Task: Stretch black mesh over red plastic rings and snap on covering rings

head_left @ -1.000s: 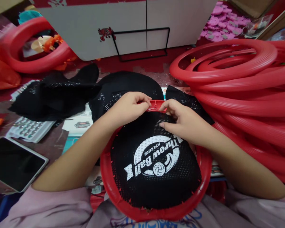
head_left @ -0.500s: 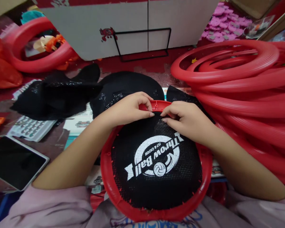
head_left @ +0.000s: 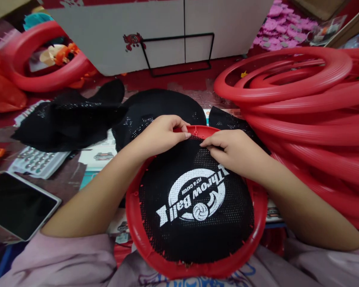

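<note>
A round black mesh fabric [head_left: 194,243] with a white "Throw Ball" print lies across a red plastic ring [head_left: 134,223], close to my body. Small red pegs poke through the mesh along parts of its border. My left hand [head_left: 164,135] is closed at the ring's far rim, its thumb on the mesh edge and fingers curled over the rim. Just right of it, my right hand [head_left: 236,151] pinches the mesh near that same edge. A bare stretch of red rim shows between the hands. The lettering appears upside down from here.
Several red rings [head_left: 287,95] are stacked at right. Black mesh pieces [head_left: 164,107] lie beyond the hands, another dark fabric heap [head_left: 68,119] at left. A tablet [head_left: 20,203] and a calculator-like keypad [head_left: 38,161] sit left. A white board [head_left: 161,24] stands at back.
The right fingertips have shifted slightly left and closed together on the mesh. My left thumb has moved a little toward the rim. The ring stays nearly in place.
</note>
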The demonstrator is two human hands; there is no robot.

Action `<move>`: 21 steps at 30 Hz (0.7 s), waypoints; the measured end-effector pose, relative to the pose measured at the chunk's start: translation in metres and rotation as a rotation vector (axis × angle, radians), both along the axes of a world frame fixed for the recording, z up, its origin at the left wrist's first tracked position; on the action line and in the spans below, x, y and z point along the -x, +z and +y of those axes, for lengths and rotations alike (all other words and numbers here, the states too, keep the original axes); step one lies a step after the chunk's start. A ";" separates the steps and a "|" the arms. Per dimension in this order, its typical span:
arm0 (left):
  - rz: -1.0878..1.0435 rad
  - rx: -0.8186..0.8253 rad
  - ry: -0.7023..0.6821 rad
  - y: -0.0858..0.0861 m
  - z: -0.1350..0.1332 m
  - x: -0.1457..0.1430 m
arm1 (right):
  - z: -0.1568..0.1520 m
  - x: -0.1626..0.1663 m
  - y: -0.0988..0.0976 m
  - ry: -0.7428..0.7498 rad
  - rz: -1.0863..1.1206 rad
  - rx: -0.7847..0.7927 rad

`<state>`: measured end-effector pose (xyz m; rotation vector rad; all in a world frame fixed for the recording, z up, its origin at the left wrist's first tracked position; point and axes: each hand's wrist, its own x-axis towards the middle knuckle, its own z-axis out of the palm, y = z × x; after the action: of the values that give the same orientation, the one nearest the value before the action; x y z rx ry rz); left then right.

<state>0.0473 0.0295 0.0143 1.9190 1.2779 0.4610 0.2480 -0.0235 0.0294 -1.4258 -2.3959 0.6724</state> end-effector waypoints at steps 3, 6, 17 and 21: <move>-0.007 -0.010 0.026 -0.002 0.000 0.000 | 0.000 0.000 0.001 0.010 -0.032 -0.016; -0.019 -0.022 0.037 -0.003 0.000 0.000 | 0.000 0.000 0.000 0.003 -0.069 -0.034; 0.002 -0.026 0.081 -0.002 -0.001 -0.003 | -0.003 0.002 -0.005 0.040 -0.177 -0.121; 0.022 -0.063 0.088 0.000 -0.004 -0.005 | -0.003 0.002 -0.006 0.026 -0.214 -0.121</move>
<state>0.0526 0.0259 0.0144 1.9305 1.3808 0.5325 0.2464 -0.0263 0.0239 -1.4845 -2.5702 0.3891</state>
